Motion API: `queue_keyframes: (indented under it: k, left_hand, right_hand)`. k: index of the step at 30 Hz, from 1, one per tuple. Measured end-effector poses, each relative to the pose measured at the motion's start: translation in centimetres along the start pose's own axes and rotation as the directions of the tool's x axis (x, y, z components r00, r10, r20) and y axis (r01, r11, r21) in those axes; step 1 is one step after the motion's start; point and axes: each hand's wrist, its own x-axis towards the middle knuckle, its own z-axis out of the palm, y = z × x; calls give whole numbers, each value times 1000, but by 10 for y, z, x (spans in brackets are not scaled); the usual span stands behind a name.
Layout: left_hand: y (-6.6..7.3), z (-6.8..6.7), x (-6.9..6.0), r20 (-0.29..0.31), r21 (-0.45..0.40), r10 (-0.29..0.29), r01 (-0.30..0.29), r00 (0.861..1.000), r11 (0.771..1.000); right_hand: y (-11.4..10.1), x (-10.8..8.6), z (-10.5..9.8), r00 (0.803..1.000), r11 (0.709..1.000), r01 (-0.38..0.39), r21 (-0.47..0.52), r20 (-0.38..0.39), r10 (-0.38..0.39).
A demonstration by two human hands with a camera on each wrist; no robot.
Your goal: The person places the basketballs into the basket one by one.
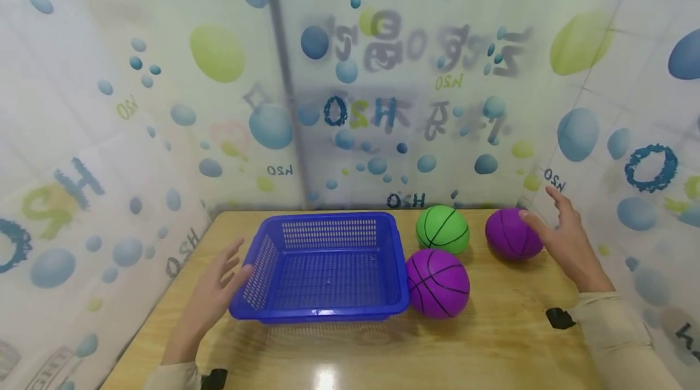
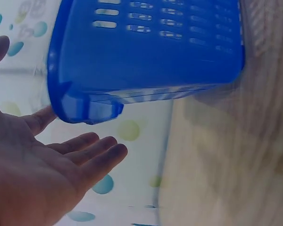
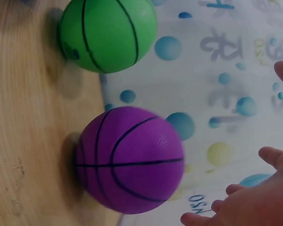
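Observation:
A blue perforated basket (image 1: 328,312) stands on the table, nothing inside it. Beside its left rim is my left hand (image 1: 210,293), fingers extended; in the left wrist view the hand (image 2: 47,165) lies palm up near the basket's corner (image 2: 146,61), and whether it touches is unclear. My right hand (image 1: 571,241) is spread just right of the far purple ball (image 1: 513,233), holding nothing. The right wrist view has that purple ball (image 3: 132,160) with a gap to the hand (image 3: 254,197). A green ball (image 1: 442,229) and a nearer purple ball (image 1: 437,283) sit right of the basket.
The wooden table (image 1: 470,353) reaches back to a patterned curtain (image 1: 350,74) with bubbles and lettering, which also hangs along the left and right sides. The nearer purple ball sits against or very close to the basket's right side.

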Motion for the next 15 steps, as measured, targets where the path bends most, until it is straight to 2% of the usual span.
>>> queue_keyframes:
  k: [4,8,10,12,15]
  left_hand:
    - [-12,3,-6,41,-71,-65,68,997,995]
    - [-28,10,-12,62,-148,-88,97,994,984]
    - [-34,14,-13,66,-176,-92,103,994,979]
    - [-38,18,-14,69,-167,-103,114,992,979]
    - [-43,22,-15,76,-158,-115,126,990,979]
  right_hand:
    - [17,12,11,995,993,-83,85,55,78]
    - [37,21,29,987,987,-137,88,95,129]
    - [47,25,37,989,990,-129,58,85,124]
    - [57,28,45,992,993,-114,31,59,112]
    - [70,31,57,993,993,-117,-34,-7,117]
